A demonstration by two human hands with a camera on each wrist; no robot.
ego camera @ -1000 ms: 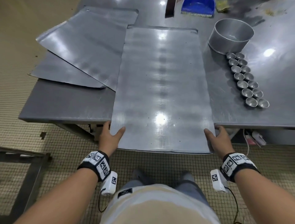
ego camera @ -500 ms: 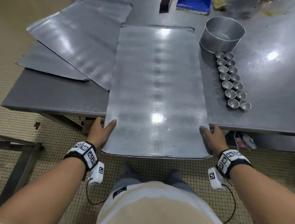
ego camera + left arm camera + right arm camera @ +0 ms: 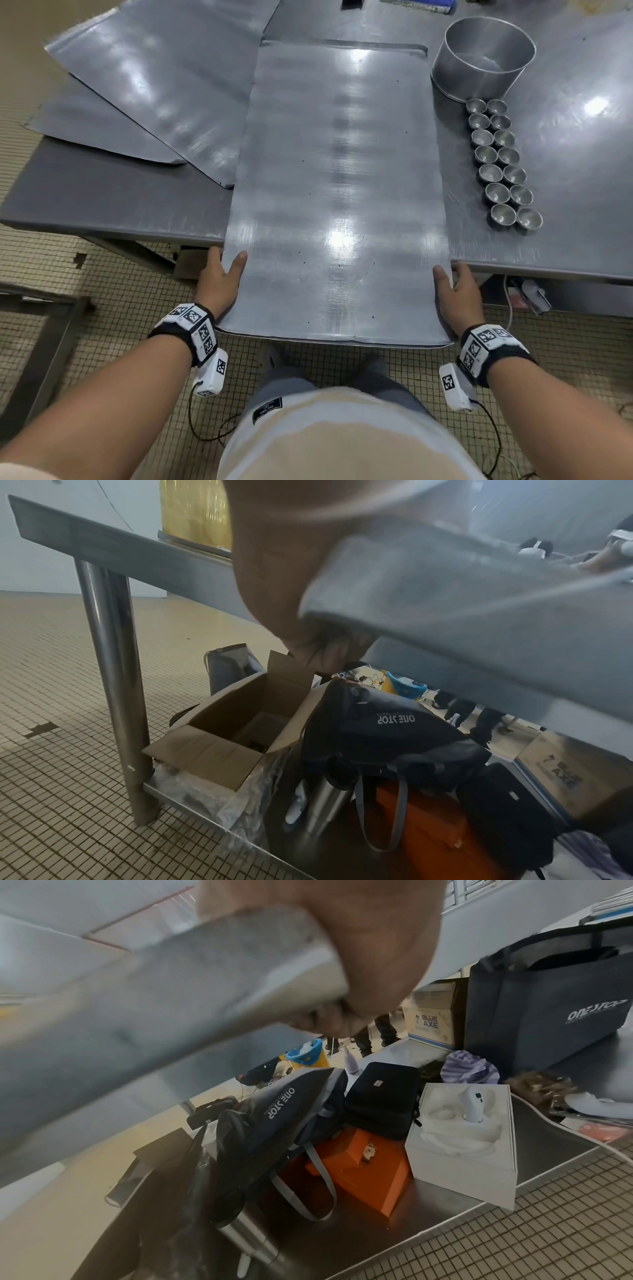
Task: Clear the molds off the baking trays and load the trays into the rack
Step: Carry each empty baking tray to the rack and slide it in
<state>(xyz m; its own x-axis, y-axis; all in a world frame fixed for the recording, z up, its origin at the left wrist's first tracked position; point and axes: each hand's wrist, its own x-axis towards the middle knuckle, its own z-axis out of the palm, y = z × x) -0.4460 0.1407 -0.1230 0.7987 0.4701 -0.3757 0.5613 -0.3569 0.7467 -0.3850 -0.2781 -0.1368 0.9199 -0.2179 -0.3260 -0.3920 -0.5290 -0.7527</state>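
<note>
A long flat metal baking tray (image 3: 337,192) lies lengthwise on the steel table (image 3: 102,202), its near end sticking out over the table's front edge. My left hand (image 3: 219,277) grips the tray's left edge, thumb on top, fingers underneath. My right hand (image 3: 454,291) grips the right edge the same way. From below, the left wrist view shows the tray's underside (image 3: 462,615) with fingers curled beneath it, and the right wrist view shows the tray (image 3: 154,1001) likewise. Several small round metal molds (image 3: 500,164) stand in two rows on the table right of the tray.
Two more flat trays (image 3: 164,85) lie overlapped at the table's back left. A round metal pan (image 3: 483,54) stands behind the molds. Under the table, a cardboard box (image 3: 232,723), dark bags (image 3: 387,729) and an orange case (image 3: 363,1172) sit on a shelf. A metal frame (image 3: 37,342) stands at floor left.
The tray has slid further toward me, overhanging the table's front edge more. Both hands keep the same hold on its side edges.
</note>
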